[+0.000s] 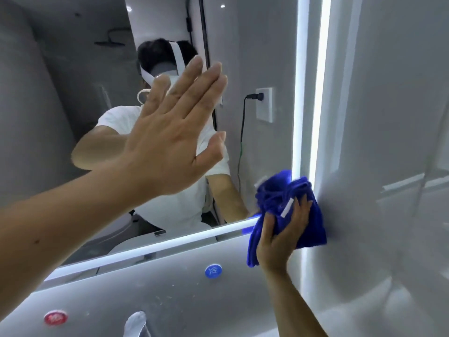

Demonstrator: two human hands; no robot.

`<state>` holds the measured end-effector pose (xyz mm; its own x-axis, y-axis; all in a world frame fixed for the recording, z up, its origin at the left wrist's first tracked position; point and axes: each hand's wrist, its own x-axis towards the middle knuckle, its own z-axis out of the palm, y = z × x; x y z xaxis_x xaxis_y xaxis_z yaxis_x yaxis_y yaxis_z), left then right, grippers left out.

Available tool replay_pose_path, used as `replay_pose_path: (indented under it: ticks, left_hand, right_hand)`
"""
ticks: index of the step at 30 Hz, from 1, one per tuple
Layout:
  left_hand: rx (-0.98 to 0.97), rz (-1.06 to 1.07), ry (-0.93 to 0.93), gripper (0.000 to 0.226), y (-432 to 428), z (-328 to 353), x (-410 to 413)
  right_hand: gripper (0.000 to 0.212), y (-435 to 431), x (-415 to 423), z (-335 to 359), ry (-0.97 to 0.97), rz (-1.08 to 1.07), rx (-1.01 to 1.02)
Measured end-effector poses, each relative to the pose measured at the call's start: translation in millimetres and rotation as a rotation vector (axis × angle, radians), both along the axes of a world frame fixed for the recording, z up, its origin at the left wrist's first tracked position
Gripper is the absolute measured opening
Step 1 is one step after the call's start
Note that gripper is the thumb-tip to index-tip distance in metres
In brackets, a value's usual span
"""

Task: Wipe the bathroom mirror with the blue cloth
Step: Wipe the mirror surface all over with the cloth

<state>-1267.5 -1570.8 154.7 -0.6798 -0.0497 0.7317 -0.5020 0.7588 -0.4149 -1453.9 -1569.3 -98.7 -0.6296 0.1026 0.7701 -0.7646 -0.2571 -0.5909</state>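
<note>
The bathroom mirror (262, 57) fills the upper left, with lit strips along its bottom and right edges. My left hand (175, 127) is flat against the glass near the middle, fingers straight and spread. My right hand (279, 237) grips a bunched blue cloth (291, 210) with a small white tag. The cloth is pressed at the mirror's lower right corner, over the lit edge and against the side wall. The mirror shows the reflection of a person in a white shirt.
A glossy grey side wall (388, 142) stands right of the mirror. Below the mirror the wall carries a blue round sticker (213, 271) and a red one (55, 317). A chrome tap (136, 323) sits at the bottom edge.
</note>
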Motion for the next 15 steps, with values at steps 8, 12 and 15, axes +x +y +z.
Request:
replay_pose_path:
  ticks: [8,12,15]
  left_hand:
    - [0.014,0.064,-0.008,0.067,-5.5,-8.5,45.1]
    - [0.0,0.1,0.0,0.067,-2.8,-5.2,74.6]
    - [0.021,0.141,0.024,0.067,1.4,-0.2,94.6]
  right_hand:
    - [0.051,-25.9,118.8,-23.1,-0.116,0.108,0.01]
    - [0.05,-25.2,158.2,-28.6,0.001,0.15,0.127]
    - [0.053,-13.1,169.3,-46.3,0.229,0.255,0.253]
